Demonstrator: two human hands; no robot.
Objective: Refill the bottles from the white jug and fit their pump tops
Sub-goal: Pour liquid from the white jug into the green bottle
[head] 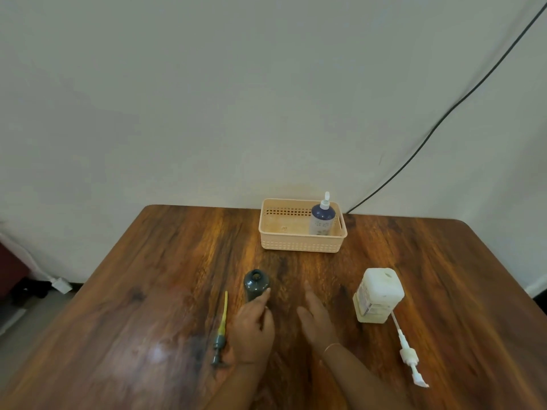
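left hand [253,327]: fingers grasped dark open bottle [255,284], mid-worktop | right hand [316,316]: fingers released, beside it | white jug [379,295] right | blue pump bottle [322,217] in far basket [299,242]

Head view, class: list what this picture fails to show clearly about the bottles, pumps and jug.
- Dark bottle: fill level hidden by its opaque wall; lower body covered by the left hand.
- White jug: label print blurred and too small.
- Blue bottle: base hidden behind the basket wall.
- Dark pump: head partly hidden by the left wrist.
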